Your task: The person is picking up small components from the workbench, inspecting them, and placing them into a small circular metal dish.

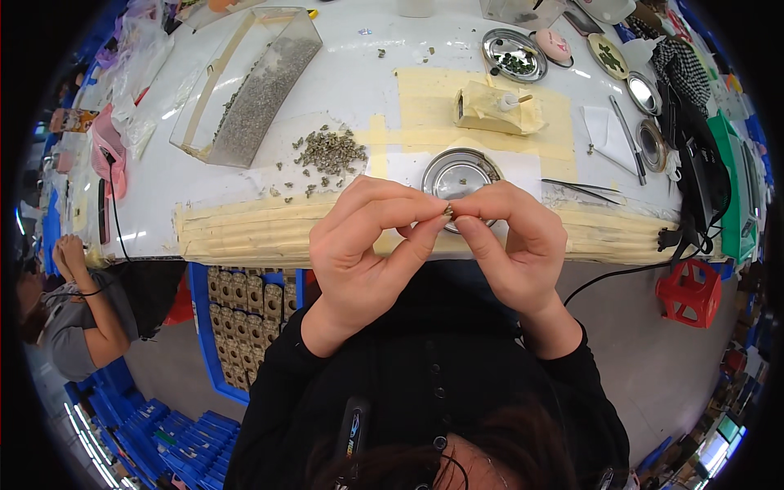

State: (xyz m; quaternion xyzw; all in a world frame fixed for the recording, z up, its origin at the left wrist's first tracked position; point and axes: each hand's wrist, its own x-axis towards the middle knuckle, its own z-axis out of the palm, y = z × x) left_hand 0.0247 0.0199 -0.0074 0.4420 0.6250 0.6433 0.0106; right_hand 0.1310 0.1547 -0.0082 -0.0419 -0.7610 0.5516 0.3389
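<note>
Between the fingertips of both hands is a small metal part (448,211), brassy grey and too small to name more closely. My left hand (371,245) pinches it from the left with thumb and index finger. From the other side, the thumb and index finger of my right hand (514,241) close in on the same part. Just beyond the fingers stands a round steel dish (437,170) with a few small pieces inside, its near side hidden by my hands. A loose pile of similar small metal parts (329,153) lies on the table to the left.
A clear bin of small parts (269,90) stands far left. Behind the dish sits a tape-wrapped block (498,110). Tweezers (581,189) lie at right, near a steel plate with dark pieces (531,51). A blue crate (214,351) sits below the table edge; a person (82,318) is at left.
</note>
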